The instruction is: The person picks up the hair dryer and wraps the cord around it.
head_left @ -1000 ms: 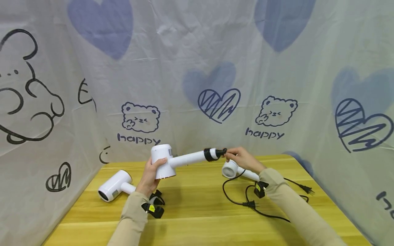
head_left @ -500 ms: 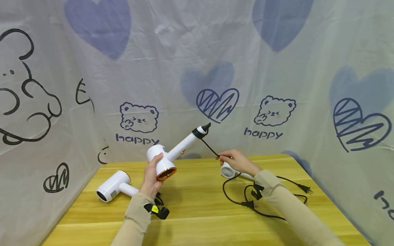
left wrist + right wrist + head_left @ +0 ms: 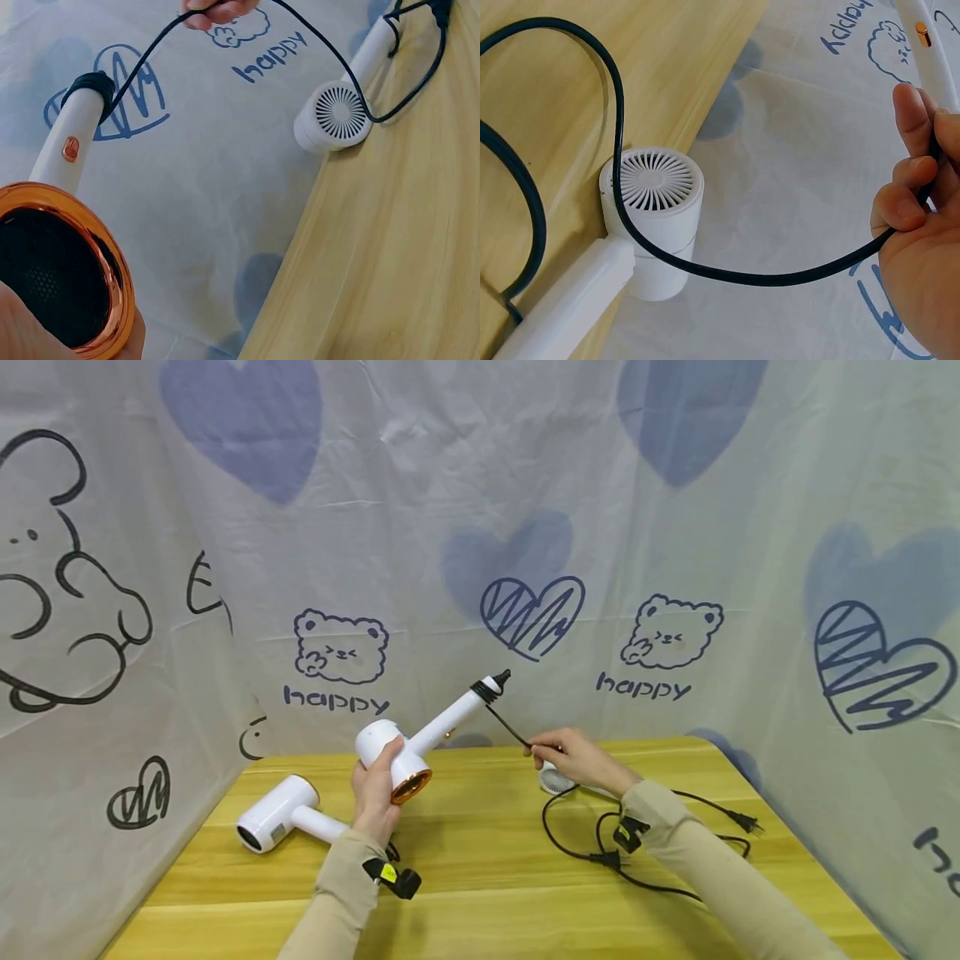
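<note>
My left hand point(image 3: 375, 789) grips a white hair dryer point(image 3: 384, 745) by its barrel, above the table. Its copper-rimmed end faces down and toward me, and the handle slants up to the right. Turns of black cord point(image 3: 486, 692) are wrapped round the handle's end, below a dark pointed tip. Between thumb and fingers my right hand point(image 3: 581, 760) pinches that cord, drawn out from the coil. In the right wrist view the cord point(image 3: 765, 280) sags from the fingers past a second white hair dryer point(image 3: 656, 180), which lies on the table.
A third white hair dryer point(image 3: 277, 814) lies at the table's left, its handle partly behind my left forearm. Black cord loops and two plugs point(image 3: 611, 858) lie at the right, partly under my right forearm. A printed cloth point(image 3: 480, 485) hangs behind the wooden table point(image 3: 480, 877).
The held dryer has tilted from near level to handle-up, its copper rim turning toward me. My right hand has moved from the handle's tip down and slightly left, with cord stretched between.
</note>
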A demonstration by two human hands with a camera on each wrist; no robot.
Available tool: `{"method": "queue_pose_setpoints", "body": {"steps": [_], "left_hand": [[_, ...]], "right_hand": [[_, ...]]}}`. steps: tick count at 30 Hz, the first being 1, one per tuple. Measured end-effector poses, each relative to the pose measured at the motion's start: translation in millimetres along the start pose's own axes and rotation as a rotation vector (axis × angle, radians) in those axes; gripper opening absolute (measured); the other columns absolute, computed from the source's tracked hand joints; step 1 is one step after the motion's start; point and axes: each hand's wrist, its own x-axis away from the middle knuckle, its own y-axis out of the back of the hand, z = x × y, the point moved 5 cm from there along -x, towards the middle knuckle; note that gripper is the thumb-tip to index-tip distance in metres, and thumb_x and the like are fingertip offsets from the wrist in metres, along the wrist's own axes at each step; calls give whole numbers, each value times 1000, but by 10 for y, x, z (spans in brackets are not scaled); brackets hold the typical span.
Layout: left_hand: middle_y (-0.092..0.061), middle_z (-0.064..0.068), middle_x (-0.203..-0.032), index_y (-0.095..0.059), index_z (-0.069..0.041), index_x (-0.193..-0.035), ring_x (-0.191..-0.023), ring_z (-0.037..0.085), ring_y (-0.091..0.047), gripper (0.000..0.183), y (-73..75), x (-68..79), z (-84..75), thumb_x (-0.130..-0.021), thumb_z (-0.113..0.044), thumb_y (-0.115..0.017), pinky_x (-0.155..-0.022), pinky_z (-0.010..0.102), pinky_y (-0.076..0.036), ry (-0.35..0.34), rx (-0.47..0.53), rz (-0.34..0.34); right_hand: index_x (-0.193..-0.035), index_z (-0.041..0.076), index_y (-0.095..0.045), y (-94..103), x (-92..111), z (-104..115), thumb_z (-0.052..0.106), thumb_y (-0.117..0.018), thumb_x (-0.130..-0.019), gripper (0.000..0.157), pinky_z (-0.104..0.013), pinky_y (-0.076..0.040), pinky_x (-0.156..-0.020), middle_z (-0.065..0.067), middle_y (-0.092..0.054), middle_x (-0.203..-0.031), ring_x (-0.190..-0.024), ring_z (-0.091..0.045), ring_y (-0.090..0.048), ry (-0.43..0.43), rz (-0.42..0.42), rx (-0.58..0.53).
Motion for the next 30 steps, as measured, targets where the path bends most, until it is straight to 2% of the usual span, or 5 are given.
{"method": "queue_pose_setpoints", "body": {"steps": [8,15,18,24,30], "left_hand": [[-51,8,-124,-36,-13,-143,-98,20,-57,79,-16,55,-87,-80,-32,-80,-75,24,-55,-176,-196,-42],[-54,10,-118,-36,-15,-143,-98,23,-56,82,-38,103,-193,-77,-28,-83,-75,34,-56,-388,-387,-3],[-57,10,-116,-38,-17,-142,-96,24,-57,83,-51,126,-228,-74,-27,-85,-75,37,-56,-457,-438,11],[-61,11,-111,-39,-22,-143,-90,26,-60,86,-65,141,-280,-71,-27,-87,-71,36,-55,-540,-541,64],[-60,12,-112,-37,-21,-145,-89,29,-59,90,-56,121,-303,-71,-21,-87,-70,37,-55,-546,-607,219]], "right_hand": [[-104,12,-71,55,15,63,17,-48,-104,24,-23,-38,-56,-2,-67,-81,-57,-7,-40,32,-35,19],[-106,12,-70,139,1,159,19,-46,-104,25,-28,-44,-69,-6,-71,-103,-74,-12,-51,19,-48,38],[-108,12,-69,148,-35,219,21,-47,-104,24,-29,-47,-71,-6,-71,-104,-78,-12,-54,32,-45,53],[-102,9,-70,170,-107,296,15,-50,-102,22,-32,-45,-71,-5,-71,-97,-78,-13,-53,101,-79,110],[-97,5,-70,186,-140,332,13,-52,-101,20,-38,-48,-75,-6,-71,-89,-81,-18,-58,199,-135,216]]}}
